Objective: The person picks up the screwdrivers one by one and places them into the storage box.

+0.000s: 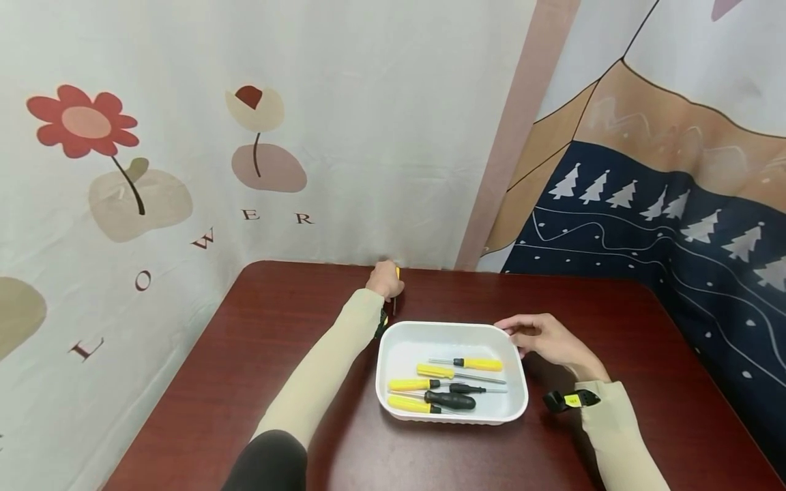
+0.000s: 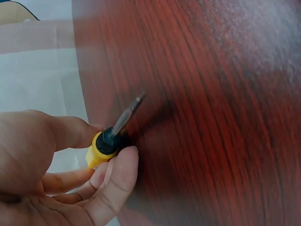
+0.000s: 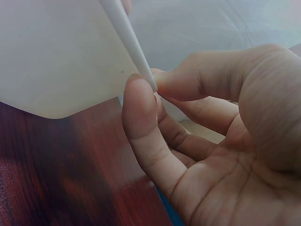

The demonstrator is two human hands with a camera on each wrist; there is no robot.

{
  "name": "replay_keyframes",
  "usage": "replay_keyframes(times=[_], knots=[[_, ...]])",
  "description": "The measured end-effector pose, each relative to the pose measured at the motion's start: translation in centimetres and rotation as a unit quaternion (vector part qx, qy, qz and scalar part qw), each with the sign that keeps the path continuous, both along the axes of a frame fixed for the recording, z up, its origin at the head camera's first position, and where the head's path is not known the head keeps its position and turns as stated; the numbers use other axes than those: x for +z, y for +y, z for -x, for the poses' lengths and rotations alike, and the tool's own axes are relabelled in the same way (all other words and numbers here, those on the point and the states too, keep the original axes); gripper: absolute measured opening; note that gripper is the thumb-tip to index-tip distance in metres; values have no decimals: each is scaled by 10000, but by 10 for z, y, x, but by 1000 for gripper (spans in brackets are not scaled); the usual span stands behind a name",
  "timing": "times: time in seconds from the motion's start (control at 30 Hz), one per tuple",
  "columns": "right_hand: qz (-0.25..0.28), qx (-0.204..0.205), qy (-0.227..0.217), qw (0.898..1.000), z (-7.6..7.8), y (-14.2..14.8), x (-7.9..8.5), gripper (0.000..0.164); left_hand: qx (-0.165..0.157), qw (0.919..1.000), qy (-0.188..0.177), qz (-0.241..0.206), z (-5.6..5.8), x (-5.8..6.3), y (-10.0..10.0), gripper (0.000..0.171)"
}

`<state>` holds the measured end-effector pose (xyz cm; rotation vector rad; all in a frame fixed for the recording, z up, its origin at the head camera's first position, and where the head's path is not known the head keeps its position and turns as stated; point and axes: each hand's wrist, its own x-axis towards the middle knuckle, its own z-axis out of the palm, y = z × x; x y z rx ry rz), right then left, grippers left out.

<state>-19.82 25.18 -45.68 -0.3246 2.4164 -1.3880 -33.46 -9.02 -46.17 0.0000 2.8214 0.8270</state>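
At the far edge of the table, my left hand (image 1: 385, 279) pinches a screwdriver (image 2: 104, 142) with a yellow handle and black collar. Its metal shaft points back toward my side in the head view. Much of the handle is hidden by the fingers. My right hand (image 1: 546, 339) pinches the rim at the far right corner of a white plastic tray (image 3: 70, 61), thumb and fingers on either side of the wall. Inside the tray lie several screwdrivers: yellow-handled ones, such as the topmost screwdriver (image 1: 482, 364), and black-handled ones, such as the thick black screwdriver (image 1: 454, 400).
The dark red wooden table (image 1: 258, 354) carries the tray near its middle. A printed curtain (image 1: 368, 136) hangs right behind the table's far edge, and a dark blue part with white trees (image 1: 620, 198) runs along the right side.
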Motion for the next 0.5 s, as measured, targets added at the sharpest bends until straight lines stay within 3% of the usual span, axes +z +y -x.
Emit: replay_keyframes(times=[0.33, 0.5], knots=[[-6, -9, -16, 10000, 0, -1, 1, 31, 111, 9992, -268, -270, -1, 2, 2, 45], [-7, -34, -35, 10000, 0, 0, 1, 32, 161, 9990, -325, -257, -1, 1, 3, 42]])
